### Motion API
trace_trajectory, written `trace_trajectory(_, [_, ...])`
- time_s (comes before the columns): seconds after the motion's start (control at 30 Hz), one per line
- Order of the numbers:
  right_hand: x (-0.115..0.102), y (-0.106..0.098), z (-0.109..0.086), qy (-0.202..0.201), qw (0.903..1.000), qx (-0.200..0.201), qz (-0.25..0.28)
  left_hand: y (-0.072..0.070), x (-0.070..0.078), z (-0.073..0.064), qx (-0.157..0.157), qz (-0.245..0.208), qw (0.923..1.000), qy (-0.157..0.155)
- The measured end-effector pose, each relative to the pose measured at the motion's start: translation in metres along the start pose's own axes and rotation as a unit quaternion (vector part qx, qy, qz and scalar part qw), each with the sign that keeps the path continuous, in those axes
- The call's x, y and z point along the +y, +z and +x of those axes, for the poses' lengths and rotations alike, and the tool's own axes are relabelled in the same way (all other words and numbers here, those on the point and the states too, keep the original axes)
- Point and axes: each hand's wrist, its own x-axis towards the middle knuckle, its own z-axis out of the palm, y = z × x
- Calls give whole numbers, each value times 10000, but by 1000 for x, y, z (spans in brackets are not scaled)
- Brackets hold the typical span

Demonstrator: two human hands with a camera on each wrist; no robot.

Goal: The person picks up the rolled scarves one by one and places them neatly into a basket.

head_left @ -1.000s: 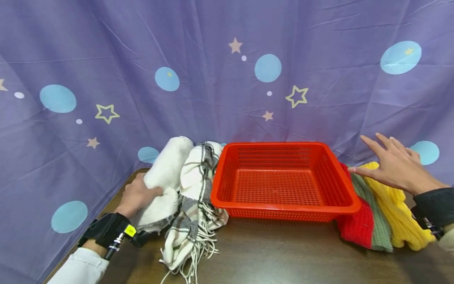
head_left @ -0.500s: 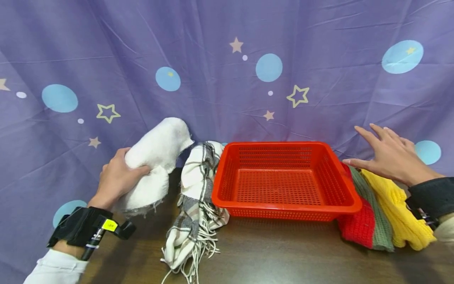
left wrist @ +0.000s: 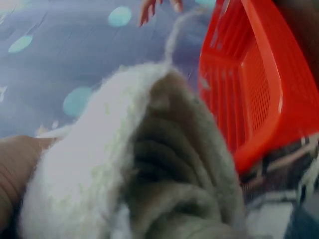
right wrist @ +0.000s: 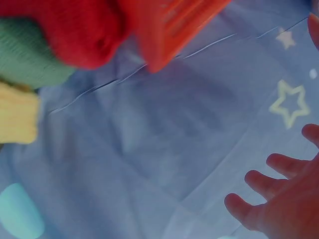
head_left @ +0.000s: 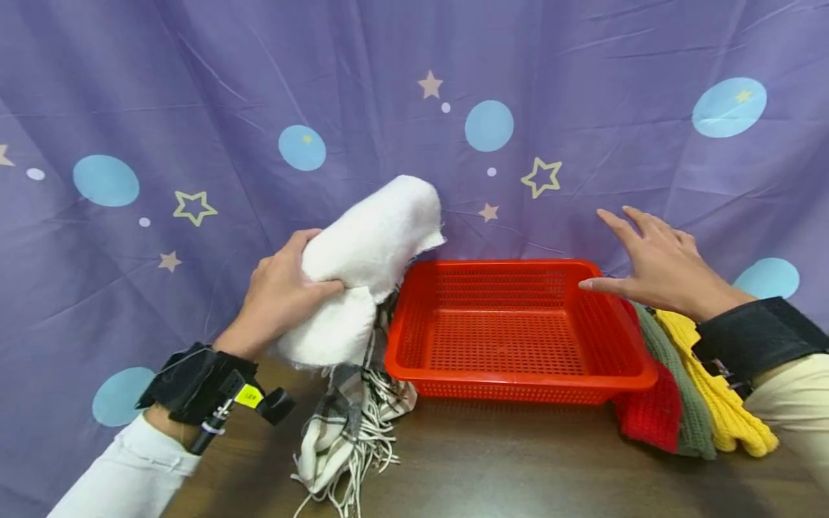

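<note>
My left hand [head_left: 278, 291] grips a rolled white fleecy cloth [head_left: 376, 237], thumb on its near side, and holds it up over the plaid fringed scarf [head_left: 350, 417]. The far end of the roll overlaps the back left corner of a red plastic basket [head_left: 505, 381]. In the left wrist view the open, layered end of the white cloth [left wrist: 99, 144] fills the middle. My right hand [head_left: 660, 262] hovers over the basket's right side with fingers spread and nothing in them. The right wrist view shows its separated fingers [right wrist: 264, 184] against the curtain.
Right of the basket lie red [head_left: 650, 410], green [head_left: 696, 424] and yellow [head_left: 732, 403] knitted pieces side by side on the brown table [head_left: 505, 460]. Behind everything hangs a purple curtain [head_left: 376, 86] with stars and dots. The basket's slotted floor shows.
My left hand has lifted the white cloth off the table, first left, then right toward the basket. My right hand has moved left, from above the knitted pieces to the basket's right side.
</note>
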Motion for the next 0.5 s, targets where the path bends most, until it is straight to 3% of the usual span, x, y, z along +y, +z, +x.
trace_trajectory(0.13, [-22,-2,6,-239,9996,79,124,17,22,9,-190,-188,9984,508])
trace_trajectory(0.27, [-43,-1,8,-529,9971,458,294,34,45,15,-321,-173,9937,1057])
trace_trajectory(0.4, [-53,2,11,-921,9912,909,270,52,61,23,-425,-203,9835,1745])
trace_trajectory(0.5, [-56,4,11,-1351,9828,1263,18,63,67,29,-499,-265,9713,2312])
